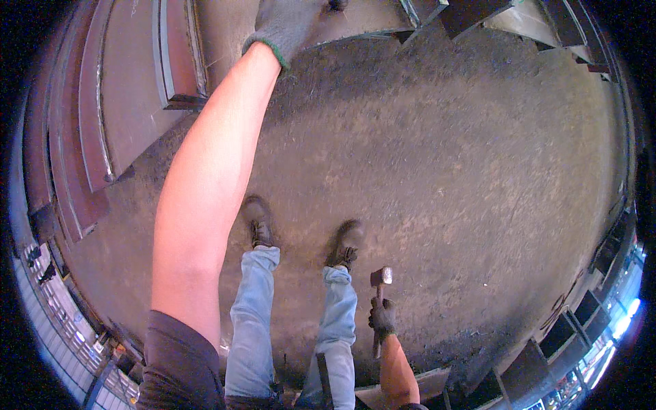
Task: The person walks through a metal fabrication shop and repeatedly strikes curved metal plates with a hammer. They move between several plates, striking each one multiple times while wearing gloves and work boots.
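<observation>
1. At the far lower left, a pale corrugated wall (pixel 58 372) is curving along the rim of the view.
2. In the upper left, brown steel plates (pixel 140 85) with raised edges are standing over the floor (pixel 465 171).
3. A dark sleeve (pixel 181 355) is covering the upper left arm, with the bare forearm spanning the view up to the top edge.
4. The left boot (pixel 258 220) is resting on the floor under a rolled jeans cuff.
5. The left hand (pixel 285 27), in a grey glove with a green-edged cuff, is overlapping steelwork at the top; its fingers are lying mostly out of view, so I cannot tell its grip.
6. The right boot (pixel 348 239) is standing slightly lower in the view.
7. Beside the right leg, a hammer (pixel 382 276) is pointing head-up in the view, above the floor.
8. The right hand (pixel 383 317), dark-gloved, is grasping its handle.
9. At the lower right, dark steel pieces (pixel 529 369) are lining the floor's edge.
</observation>
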